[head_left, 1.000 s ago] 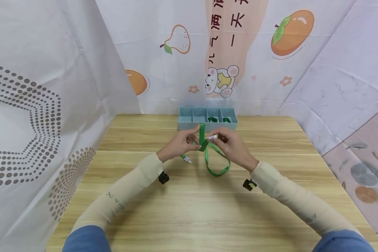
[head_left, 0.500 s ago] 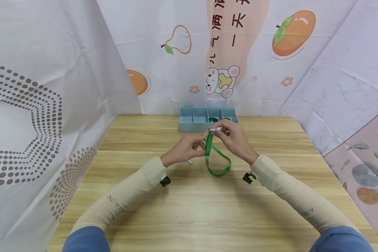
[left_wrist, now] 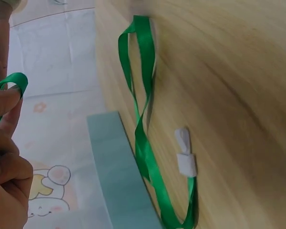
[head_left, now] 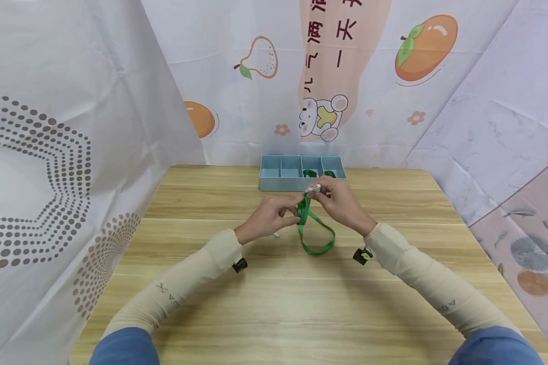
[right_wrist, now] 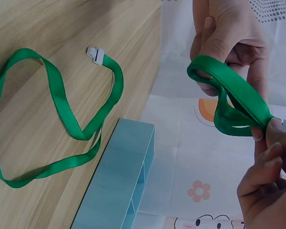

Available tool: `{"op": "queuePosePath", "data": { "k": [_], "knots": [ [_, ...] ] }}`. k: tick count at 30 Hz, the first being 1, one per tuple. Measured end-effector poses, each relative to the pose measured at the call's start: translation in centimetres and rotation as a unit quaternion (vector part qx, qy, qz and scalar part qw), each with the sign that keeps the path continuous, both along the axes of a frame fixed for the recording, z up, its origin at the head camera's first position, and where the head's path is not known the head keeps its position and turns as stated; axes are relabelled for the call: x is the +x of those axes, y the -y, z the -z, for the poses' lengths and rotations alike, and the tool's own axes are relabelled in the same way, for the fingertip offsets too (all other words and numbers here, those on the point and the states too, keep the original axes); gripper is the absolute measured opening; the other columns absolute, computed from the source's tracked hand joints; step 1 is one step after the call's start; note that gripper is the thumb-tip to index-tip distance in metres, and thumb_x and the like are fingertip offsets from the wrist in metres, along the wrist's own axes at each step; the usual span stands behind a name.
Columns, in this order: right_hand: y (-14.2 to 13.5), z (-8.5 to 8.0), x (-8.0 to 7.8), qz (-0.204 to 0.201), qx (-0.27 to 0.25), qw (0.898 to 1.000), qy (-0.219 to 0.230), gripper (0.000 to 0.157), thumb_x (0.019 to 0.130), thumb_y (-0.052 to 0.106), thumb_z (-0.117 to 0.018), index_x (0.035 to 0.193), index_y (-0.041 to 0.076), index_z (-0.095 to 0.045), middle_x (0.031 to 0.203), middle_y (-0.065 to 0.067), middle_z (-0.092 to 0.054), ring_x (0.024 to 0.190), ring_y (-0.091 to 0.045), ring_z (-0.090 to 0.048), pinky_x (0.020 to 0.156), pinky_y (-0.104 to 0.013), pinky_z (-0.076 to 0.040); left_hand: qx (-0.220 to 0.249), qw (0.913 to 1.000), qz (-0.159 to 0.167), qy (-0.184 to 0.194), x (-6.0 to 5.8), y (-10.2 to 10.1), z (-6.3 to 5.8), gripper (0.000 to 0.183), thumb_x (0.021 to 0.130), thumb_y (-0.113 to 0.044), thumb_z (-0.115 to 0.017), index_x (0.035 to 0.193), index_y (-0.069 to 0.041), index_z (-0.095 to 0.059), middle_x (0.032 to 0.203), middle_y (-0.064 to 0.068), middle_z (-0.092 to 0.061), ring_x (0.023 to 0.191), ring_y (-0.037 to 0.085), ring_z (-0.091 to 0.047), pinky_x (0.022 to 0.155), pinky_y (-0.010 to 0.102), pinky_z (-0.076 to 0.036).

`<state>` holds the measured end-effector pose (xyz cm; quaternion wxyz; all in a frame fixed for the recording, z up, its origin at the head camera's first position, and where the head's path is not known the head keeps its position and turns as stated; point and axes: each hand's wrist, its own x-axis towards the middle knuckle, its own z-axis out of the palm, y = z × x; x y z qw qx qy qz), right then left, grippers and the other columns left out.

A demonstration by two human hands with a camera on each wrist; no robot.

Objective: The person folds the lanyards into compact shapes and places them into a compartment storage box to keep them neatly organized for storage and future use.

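I see the left hand (head_left: 268,218) gripping one end of a folded green ribbon lanyard (right_wrist: 236,86), raised above the wood-grain table (head_left: 292,304) before a blue-grey rectangular compartment box (head_left: 283,184). A second green ribbon lanyard (right_wrist: 59,98) lies loosely looped below; rightmost, the right hand (head_left: 340,204) pinches the folded one's other end by its small white clip (head_left: 314,188).

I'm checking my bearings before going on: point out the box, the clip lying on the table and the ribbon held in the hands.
Box (head_left: 283,184): head view, on its front wall.
Clip (left_wrist: 186,164): left wrist view, on its blocky white body.
Held ribbon (right_wrist: 239,87): right wrist view, on its upper strand.
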<state>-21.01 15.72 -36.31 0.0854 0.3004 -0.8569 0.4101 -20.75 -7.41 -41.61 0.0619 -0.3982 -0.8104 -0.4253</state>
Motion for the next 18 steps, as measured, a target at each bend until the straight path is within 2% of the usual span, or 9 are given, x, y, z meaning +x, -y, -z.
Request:
{"op": "queuePosePath", "data": {
  "k": [3, 9, 12, 15, 18],
  "knots": [
    [-0.3, 0.0, -0.1, 0.004, -0.021, 1.0, 0.008, 0.011, 0.1, 0.006, -0.068, 0.105, 0.012, -0.076, 0.105, -0.001, -0.069, 0.078, -0.019, -0.057, 0.062, -0.031, -0.048, 0.009, 0.9999, -0.01, 0.007, 0.1, -0.2, 0.1, 0.065, 0.093, -0.012, -0.079, 0.151, -0.008, -0.05, 0.093, 0.0, -0.078, 0.048, 0.006, -0.039, 0.05, 0.023, -0.032],
    [-1.1, 0.2, -0.5, 0.023, -0.093, 0.994, 0.057, 0.017, 0.101, 0.015, -0.068, 0.117, 0.012, -0.076, 0.11, -0.004, -0.066, 0.076, -0.022, -0.055, 0.062, -0.03, -0.046, 0.049, 0.9964, -0.036, 0.06, 0.0, -0.1, 0.2, 0.08, 0.094, -0.013, -0.078, 0.161, -0.01, -0.035, 0.094, -0.002, -0.077, 0.055, 0.016, -0.041, 0.057, 0.026, -0.034],
    [-1.4, 0.3, -0.6, 0.02, -0.112, 0.991, 0.077, 0.021, 0.101, 0.017, -0.069, 0.121, 0.013, -0.075, 0.107, -0.007, -0.066, 0.074, -0.025, -0.054, 0.062, -0.03, -0.045, 0.054, 0.9951, -0.037, 0.075, -0.1, -0.1, 0.2, 0.083, 0.094, -0.015, -0.079, 0.162, -0.011, -0.032, 0.094, -0.004, -0.076, 0.056, 0.019, -0.041, 0.059, 0.027, -0.034],
    [-1.4, 0.3, -0.6, 0.008, -0.119, 0.99, 0.08, 0.021, 0.1, 0.017, -0.07, 0.12, 0.015, -0.076, 0.112, -0.005, -0.068, 0.081, -0.027, -0.057, 0.066, -0.032, -0.049, 0.049, 0.9952, -0.03, 0.079, -0.2, -0.1, 0.3, 0.082, 0.094, -0.017, -0.078, 0.162, -0.011, -0.031, 0.094, -0.005, -0.076, 0.055, 0.015, -0.04, 0.058, 0.026, -0.033],
    [-1.0, -0.4, -0.2, -0.001, -0.119, 0.99, 0.075, 0.02, 0.1, 0.012, -0.07, 0.119, 0.011, -0.077, 0.119, -0.005, -0.069, 0.088, -0.03, -0.059, 0.071, -0.031, -0.052, 0.049, 0.9957, -0.021, 0.076, -0.1, -0.4, 0.3, 0.081, 0.095, -0.016, -0.078, 0.161, -0.01, -0.033, 0.094, -0.005, -0.077, 0.053, 0.011, -0.038, 0.056, 0.025, -0.033]
  ]
}}
